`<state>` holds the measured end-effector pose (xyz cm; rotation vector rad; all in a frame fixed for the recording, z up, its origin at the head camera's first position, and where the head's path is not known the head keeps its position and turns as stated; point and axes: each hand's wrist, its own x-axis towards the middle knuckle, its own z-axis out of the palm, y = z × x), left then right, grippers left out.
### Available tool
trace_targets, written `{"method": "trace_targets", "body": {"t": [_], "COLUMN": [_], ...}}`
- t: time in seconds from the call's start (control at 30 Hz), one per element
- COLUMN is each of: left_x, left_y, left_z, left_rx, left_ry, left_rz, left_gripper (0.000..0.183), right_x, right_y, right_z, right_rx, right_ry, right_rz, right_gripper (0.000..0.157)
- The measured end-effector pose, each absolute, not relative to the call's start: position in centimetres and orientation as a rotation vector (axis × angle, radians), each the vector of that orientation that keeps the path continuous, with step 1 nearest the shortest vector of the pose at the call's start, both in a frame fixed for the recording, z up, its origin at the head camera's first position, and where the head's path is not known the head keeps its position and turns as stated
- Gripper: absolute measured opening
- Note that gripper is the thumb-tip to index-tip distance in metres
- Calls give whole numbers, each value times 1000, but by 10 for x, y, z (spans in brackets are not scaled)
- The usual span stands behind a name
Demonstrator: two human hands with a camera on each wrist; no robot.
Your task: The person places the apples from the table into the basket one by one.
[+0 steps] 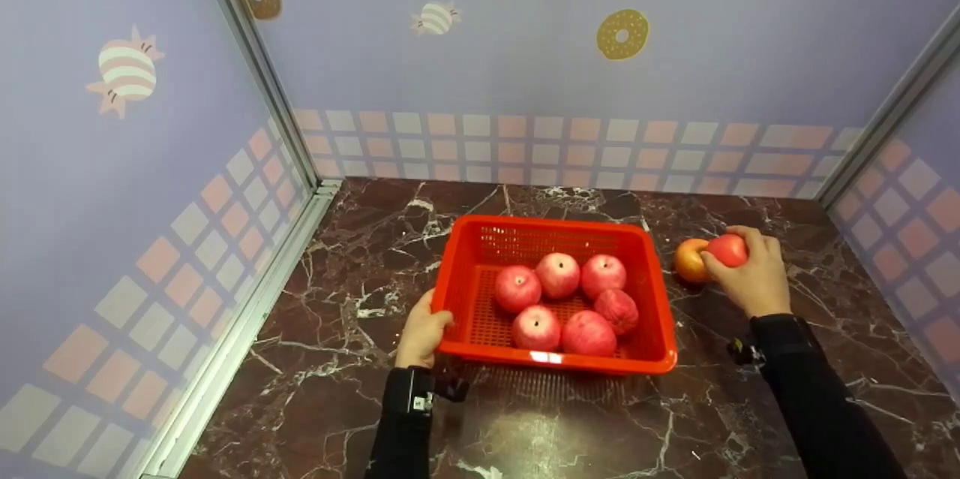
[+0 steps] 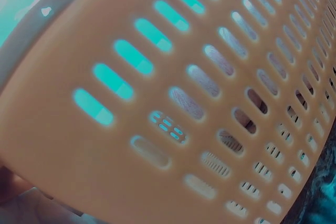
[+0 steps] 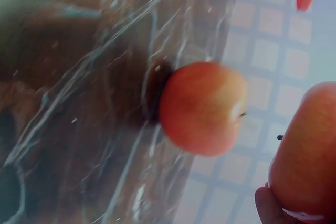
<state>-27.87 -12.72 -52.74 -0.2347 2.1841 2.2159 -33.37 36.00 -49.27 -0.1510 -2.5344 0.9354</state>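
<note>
My left hand (image 1: 422, 330) grips the left side of a red plastic basket (image 1: 600, 365), its thumb over the rim. Several pinkish-red apples (image 1: 517, 289) lie inside. In the left wrist view the slotted basket wall (image 2: 58, 150) fills most of the picture. To the right of the basket, my right hand (image 1: 761, 280) holds a red apple (image 1: 727, 250) between thumb and fingers. Beside it, a yellow-orange and red apple (image 1: 688, 261) rests on the table. The right wrist view shows a gap between the held apple (image 3: 310, 156) and the table apple (image 3: 202, 108).
Dark marbled tabletop (image 1: 315, 389) lies under everything. A patterned back wall (image 1: 510, 73) and side panels close in the space, with a metal rail (image 1: 247, 336) along the left edge.
</note>
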Motion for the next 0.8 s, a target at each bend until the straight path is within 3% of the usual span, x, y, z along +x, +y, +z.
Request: {"method": "trace_targets", "body": {"t": [0.8], "left_x": [-280], "left_y": [-127], "left_z": [-528], "left_rx": [-229], "left_ry": [2202], "left_rz": [2206], "left_gripper": [76], "right_x": [-352], "right_y": [281], "right_z": [-447], "right_rx": [105], "right_ry": [-2382], "right_rz": [1059], "right_gripper": [56]}}
